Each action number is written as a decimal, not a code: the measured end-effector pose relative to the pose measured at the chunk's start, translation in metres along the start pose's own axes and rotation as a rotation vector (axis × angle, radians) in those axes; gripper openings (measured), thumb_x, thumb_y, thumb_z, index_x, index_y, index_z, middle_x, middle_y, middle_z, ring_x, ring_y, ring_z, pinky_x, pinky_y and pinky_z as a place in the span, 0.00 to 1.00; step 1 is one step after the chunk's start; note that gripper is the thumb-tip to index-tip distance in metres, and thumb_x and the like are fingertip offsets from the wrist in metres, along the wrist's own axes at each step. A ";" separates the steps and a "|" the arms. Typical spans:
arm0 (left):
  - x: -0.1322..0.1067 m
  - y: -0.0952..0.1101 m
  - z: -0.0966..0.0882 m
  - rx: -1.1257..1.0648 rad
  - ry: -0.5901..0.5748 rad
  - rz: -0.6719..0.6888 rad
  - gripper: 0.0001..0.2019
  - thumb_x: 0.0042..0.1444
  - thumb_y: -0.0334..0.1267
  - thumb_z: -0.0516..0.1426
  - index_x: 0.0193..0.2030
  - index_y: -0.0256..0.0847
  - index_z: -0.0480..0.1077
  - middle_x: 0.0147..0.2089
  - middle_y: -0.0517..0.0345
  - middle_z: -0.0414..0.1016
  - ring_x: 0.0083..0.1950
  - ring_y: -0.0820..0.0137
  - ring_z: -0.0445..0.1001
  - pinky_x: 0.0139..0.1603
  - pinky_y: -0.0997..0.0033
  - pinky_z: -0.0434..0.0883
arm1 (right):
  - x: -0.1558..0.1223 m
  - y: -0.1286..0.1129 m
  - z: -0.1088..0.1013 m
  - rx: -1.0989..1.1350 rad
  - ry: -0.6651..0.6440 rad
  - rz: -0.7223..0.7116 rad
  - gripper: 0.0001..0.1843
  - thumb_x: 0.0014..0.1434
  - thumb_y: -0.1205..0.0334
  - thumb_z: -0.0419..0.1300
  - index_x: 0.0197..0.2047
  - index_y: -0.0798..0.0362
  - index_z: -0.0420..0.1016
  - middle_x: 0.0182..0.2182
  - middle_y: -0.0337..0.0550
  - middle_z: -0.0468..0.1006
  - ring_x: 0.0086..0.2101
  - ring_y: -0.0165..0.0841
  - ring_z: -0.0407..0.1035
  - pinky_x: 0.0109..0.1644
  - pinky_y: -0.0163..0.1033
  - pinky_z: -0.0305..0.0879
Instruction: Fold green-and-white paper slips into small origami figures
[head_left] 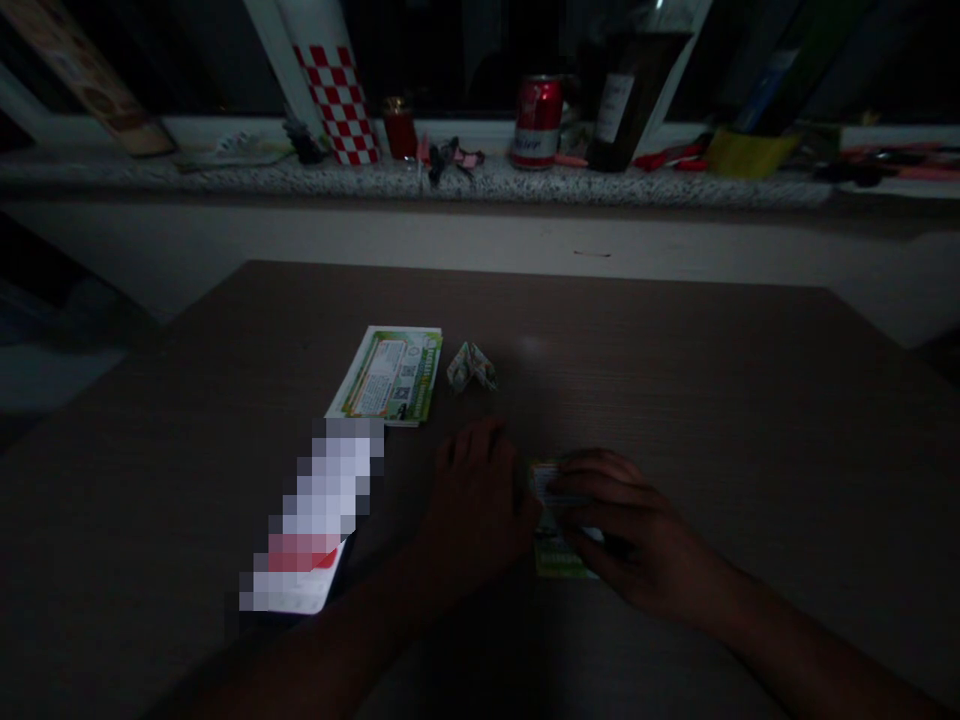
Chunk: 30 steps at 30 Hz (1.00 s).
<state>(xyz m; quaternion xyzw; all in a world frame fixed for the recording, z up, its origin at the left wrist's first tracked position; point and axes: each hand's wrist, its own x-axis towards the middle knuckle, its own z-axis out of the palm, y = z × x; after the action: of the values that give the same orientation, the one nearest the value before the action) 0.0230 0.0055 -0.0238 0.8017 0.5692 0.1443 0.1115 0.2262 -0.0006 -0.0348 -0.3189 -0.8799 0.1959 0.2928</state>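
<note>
A small printed paper sheet (564, 566), green along its near edge, lies on the dark wooden table. My right hand (649, 535) rests over its right side, fingers stretched across the print with a gap between thumb and fingers. To the left, my left hand (480, 500) is laid on the table, palm down, fingers loosely bent, its thumb at the sheet's left edge. Part of the sheet is covered by the right fingers. Beyond my left hand stands a small folded paper piece (471, 368) with pointed flaps. Dim light blurs finger detail.
A stack of green-bordered printed sheets (390, 375) lies left of the folded piece. Nearer me is a lit phone (307, 590), its screen mostly pixelated. On the granite windowsill (465, 185) behind stand a red can (538, 120), a checkered cylinder (341, 105) and several other items.
</note>
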 end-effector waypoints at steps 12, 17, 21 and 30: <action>-0.001 -0.002 0.002 -0.005 0.023 0.033 0.08 0.56 0.36 0.54 0.42 0.39 0.65 0.61 0.43 0.63 0.64 0.55 0.59 0.61 0.49 0.58 | 0.000 0.001 0.000 -0.001 -0.027 -0.001 0.10 0.55 0.71 0.63 0.40 0.52 0.78 0.47 0.46 0.78 0.52 0.41 0.66 0.57 0.51 0.61; 0.000 -0.002 0.001 0.000 0.005 0.019 0.08 0.55 0.36 0.55 0.41 0.39 0.65 0.61 0.43 0.62 0.64 0.54 0.59 0.61 0.49 0.58 | -0.001 0.001 0.000 0.004 -0.019 0.001 0.08 0.56 0.70 0.62 0.40 0.51 0.77 0.46 0.45 0.78 0.52 0.40 0.66 0.57 0.51 0.61; 0.000 -0.001 -0.001 -0.003 0.004 0.025 0.08 0.56 0.36 0.54 0.42 0.38 0.66 0.61 0.43 0.62 0.63 0.55 0.60 0.61 0.49 0.58 | 0.000 0.001 0.000 0.003 -0.018 0.002 0.08 0.56 0.71 0.62 0.39 0.52 0.77 0.46 0.45 0.78 0.52 0.40 0.66 0.57 0.51 0.61; 0.000 -0.001 -0.001 -0.008 -0.010 0.023 0.07 0.56 0.37 0.53 0.42 0.39 0.66 0.61 0.43 0.62 0.64 0.55 0.59 0.61 0.49 0.58 | 0.000 0.000 0.000 0.002 -0.011 0.001 0.09 0.56 0.71 0.61 0.40 0.51 0.77 0.46 0.44 0.78 0.52 0.40 0.66 0.57 0.51 0.61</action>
<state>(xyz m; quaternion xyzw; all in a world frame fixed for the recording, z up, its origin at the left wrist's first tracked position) 0.0216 0.0061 -0.0235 0.8084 0.5589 0.1438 0.1157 0.2259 -0.0003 -0.0348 -0.3178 -0.8811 0.1986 0.2883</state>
